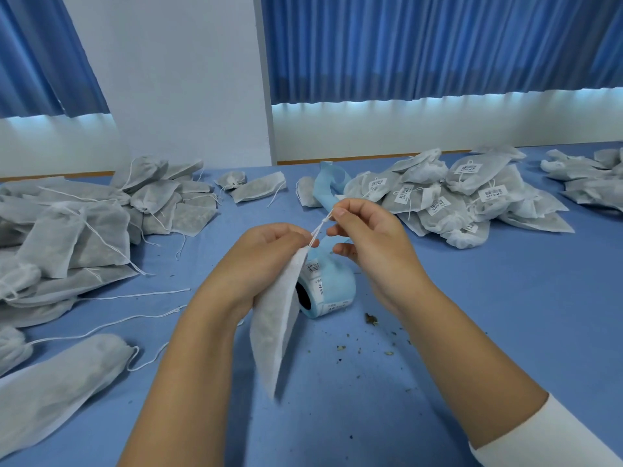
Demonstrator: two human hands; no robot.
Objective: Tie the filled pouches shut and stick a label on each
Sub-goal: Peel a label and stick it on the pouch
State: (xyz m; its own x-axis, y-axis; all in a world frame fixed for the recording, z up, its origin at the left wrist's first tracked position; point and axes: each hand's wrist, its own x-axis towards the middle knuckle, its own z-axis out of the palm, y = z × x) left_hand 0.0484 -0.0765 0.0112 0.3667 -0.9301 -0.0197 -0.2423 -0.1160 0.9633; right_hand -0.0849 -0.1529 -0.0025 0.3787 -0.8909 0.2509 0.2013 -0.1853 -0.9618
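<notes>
My left hand (266,254) grips the top of a grey-white fabric pouch (276,325) that hangs down above the blue table (472,315). My right hand (367,230) pinches the pouch's white drawstring (320,227) and holds it taut up to the right. A roll of labels (328,291) on pale blue backing lies on the table just behind the pouch, partly hidden by it. Its loose blue backing strip (323,190) trails away toward the back.
A heap of unlabelled pouches (84,224) with loose strings covers the left of the table. Labelled pouches (465,197) are piled at the back right, with more pouches (586,176) at the far right. Dry herb crumbs (371,320) are scattered near the roll. Blue curtains hang behind.
</notes>
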